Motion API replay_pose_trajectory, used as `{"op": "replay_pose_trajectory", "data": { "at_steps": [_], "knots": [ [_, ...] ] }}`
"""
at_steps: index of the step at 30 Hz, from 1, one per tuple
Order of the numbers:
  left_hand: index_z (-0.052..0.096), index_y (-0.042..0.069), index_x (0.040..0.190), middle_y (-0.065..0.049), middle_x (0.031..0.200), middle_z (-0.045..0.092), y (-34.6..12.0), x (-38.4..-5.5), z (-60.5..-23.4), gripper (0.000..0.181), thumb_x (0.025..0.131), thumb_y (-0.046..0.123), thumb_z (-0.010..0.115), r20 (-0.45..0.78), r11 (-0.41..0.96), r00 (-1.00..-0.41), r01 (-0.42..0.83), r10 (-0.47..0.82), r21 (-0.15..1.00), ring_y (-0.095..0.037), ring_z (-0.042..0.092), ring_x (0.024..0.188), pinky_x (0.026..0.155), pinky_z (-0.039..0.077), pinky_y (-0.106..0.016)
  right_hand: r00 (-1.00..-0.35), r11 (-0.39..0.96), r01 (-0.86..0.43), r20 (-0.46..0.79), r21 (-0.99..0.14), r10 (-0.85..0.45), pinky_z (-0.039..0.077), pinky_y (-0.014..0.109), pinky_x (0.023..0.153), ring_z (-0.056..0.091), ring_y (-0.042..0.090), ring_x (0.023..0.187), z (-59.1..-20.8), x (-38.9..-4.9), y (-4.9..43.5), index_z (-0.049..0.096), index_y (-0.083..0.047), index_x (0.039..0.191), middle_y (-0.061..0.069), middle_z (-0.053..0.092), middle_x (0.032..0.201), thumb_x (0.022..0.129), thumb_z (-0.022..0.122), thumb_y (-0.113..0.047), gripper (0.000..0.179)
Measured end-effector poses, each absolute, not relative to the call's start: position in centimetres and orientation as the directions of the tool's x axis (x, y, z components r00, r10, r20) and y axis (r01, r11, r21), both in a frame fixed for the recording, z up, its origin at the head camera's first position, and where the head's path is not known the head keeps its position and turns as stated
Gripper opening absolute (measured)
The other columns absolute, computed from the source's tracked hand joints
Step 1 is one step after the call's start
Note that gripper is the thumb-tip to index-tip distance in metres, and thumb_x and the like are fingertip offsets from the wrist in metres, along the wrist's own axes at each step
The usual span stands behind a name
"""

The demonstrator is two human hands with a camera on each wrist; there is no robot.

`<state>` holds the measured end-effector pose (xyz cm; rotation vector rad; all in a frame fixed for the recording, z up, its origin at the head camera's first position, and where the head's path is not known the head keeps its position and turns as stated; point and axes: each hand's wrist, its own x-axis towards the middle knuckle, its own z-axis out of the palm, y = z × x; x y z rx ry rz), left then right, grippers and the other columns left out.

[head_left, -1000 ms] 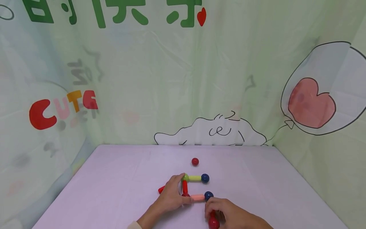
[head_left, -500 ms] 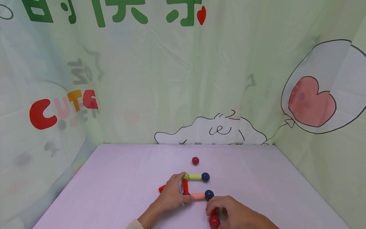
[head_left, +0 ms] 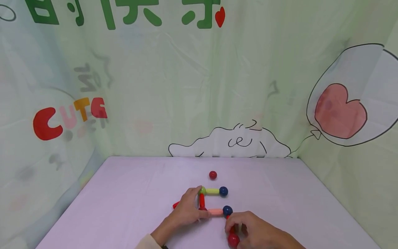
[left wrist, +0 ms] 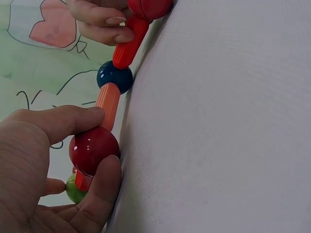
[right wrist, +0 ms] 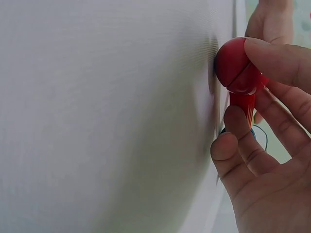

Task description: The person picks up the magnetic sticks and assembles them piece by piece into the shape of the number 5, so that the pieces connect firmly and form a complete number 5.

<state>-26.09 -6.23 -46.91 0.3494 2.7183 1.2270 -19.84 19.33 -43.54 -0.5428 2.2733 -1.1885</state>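
A flat chain of toy building rods and balls lies on the table. My left hand pinches a dark red ball at one corner, its index fingertip beside the green ball. From the red ball, a red rod runs to the green one, and a pink rod leads to a blue ball. A yellow-green rod joins the green ball to another blue ball. My right hand grips a red rod tipped with a large red ball; its far end meets the nearer blue ball.
A single red ball sits farther back on the pale table. Left of my left hand, a red rod end shows, the rest hidden. A printed curtain hangs behind the table's back edge.
Both hands keep their holds on the pieces. My right hand has shifted very slightly to the right and away from me; the chain looks otherwise the same.
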Motion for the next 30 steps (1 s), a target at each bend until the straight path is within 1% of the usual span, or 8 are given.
{"op": "replay_pose_trajectory", "data": {
  "at_steps": [3, 5, 10, 18, 24, 27, 29, 30],
  "knots": [
    [0.044, 0.017, 0.153, -0.008, 0.146, 0.048, -6.2, -26.3, -46.8, 0.100, 0.069, 0.042, 0.092, -0.033, 0.643, -0.963, 0.154, 0.268, 0.750, -0.030, 0.047, 0.133, 0.099, 0.051, -0.056, -0.785, 0.535, -0.115, -0.254, -0.837, -0.566, 0.052, 0.030, 0.070, 0.053, 0.026, 0.094, -43.5, -20.0, 19.2, 0.073, -0.022, 0.104, 0.002, 0.063, 0.103, 0.077, 0.083, -0.002, 0.035],
    [0.044, 0.017, 0.153, -0.009, 0.146, 0.048, -6.2, -26.4, -46.8, 0.100, 0.069, 0.042, 0.092, -0.034, 0.646, -0.963, 0.154, 0.269, 0.748, -0.030, 0.047, 0.133, 0.098, 0.052, -0.056, -0.778, 0.531, -0.144, -0.236, -0.835, -0.582, 0.051, 0.029, 0.070, 0.053, 0.026, 0.094, -43.6, -20.1, 19.2, 0.073, -0.022, 0.104, 0.002, 0.063, 0.103, 0.077, 0.082, -0.001, 0.036],
    [0.045, 0.017, 0.152, -0.008, 0.147, 0.048, -6.4, -26.5, -46.8, 0.096, 0.071, 0.040, 0.091, -0.042, 0.641, -0.961, 0.149, 0.274, 0.753, -0.029, 0.047, 0.132, 0.097, 0.052, -0.055, -0.764, 0.515, -0.197, -0.199, -0.834, -0.614, 0.051, 0.027, 0.070, 0.055, 0.023, 0.091, -43.6, -20.4, 19.1, 0.072, -0.022, 0.105, 0.001, 0.063, 0.101, 0.076, 0.082, -0.001, 0.037],
    [0.043, 0.015, 0.153, -0.010, 0.149, 0.047, -6.4, -26.7, -46.6, 0.095, 0.073, 0.040, 0.090, -0.045, 0.654, -0.957, 0.161, 0.287, 0.739, -0.031, 0.046, 0.136, 0.103, 0.047, -0.058, -0.750, 0.507, -0.225, -0.184, -0.832, -0.635, 0.052, 0.028, 0.073, 0.057, 0.022, 0.091, -43.4, -20.6, 19.2, 0.072, -0.022, 0.105, -0.001, 0.065, 0.102, 0.078, 0.081, -0.003, 0.035],
    [0.040, 0.019, 0.155, -0.009, 0.150, 0.045, -7.0, -26.2, -45.9, 0.097, 0.075, 0.040, 0.089, -0.033, 0.651, -0.957, 0.171, 0.289, 0.740, -0.030, 0.047, 0.135, 0.102, 0.049, -0.056, -0.752, 0.506, -0.285, -0.137, -0.814, -0.645, 0.053, 0.027, 0.072, 0.058, 0.019, 0.091, -43.0, -20.7, 19.3, 0.072, -0.024, 0.107, -0.003, 0.066, 0.101, 0.078, 0.082, -0.007, 0.035],
    [0.039, 0.019, 0.155, -0.010, 0.150, 0.043, -7.7, -25.8, -45.2, 0.093, 0.077, 0.033, 0.088, 0.004, 0.614, -0.954, 0.196, 0.300, 0.764, -0.026, 0.058, 0.112, 0.090, 0.057, -0.046, -0.761, 0.502, -0.318, -0.098, -0.805, -0.641, 0.054, 0.027, 0.071, 0.059, 0.018, 0.090, -42.9, -20.9, 19.3, 0.071, -0.023, 0.110, -0.002, 0.066, 0.100, 0.081, 0.081, -0.011, 0.033],
    [0.040, 0.019, 0.154, -0.011, 0.149, 0.043, -8.2, -25.7, -44.8, 0.089, 0.079, 0.027, 0.087, 0.037, 0.593, -0.952, 0.220, 0.305, 0.774, -0.021, 0.060, 0.093, 0.076, 0.058, -0.036, -0.774, 0.500, -0.343, -0.062, -0.795, -0.630, 0.054, 0.026, 0.070, 0.059, 0.018, 0.090, -42.9, -21.1, 19.3, 0.071, -0.022, 0.111, -0.002, 0.066, 0.099, 0.082, 0.080, -0.013, 0.032],
    [0.041, 0.019, 0.154, -0.011, 0.149, 0.043, -8.5, -25.6, -44.6, 0.086, 0.080, 0.024, 0.086, 0.055, 0.585, -0.950, 0.234, 0.306, 0.777, -0.019, 0.059, 0.084, 0.069, 0.057, -0.032, -0.781, 0.498, -0.355, -0.041, -0.791, -0.623, 0.054, 0.026, 0.070, 0.059, 0.019, 0.090, -42.9, -21.3, 19.4, 0.070, -0.022, 0.112, -0.001, 0.066, 0.099, 0.083, 0.079, -0.013, 0.031]
  ]
}}
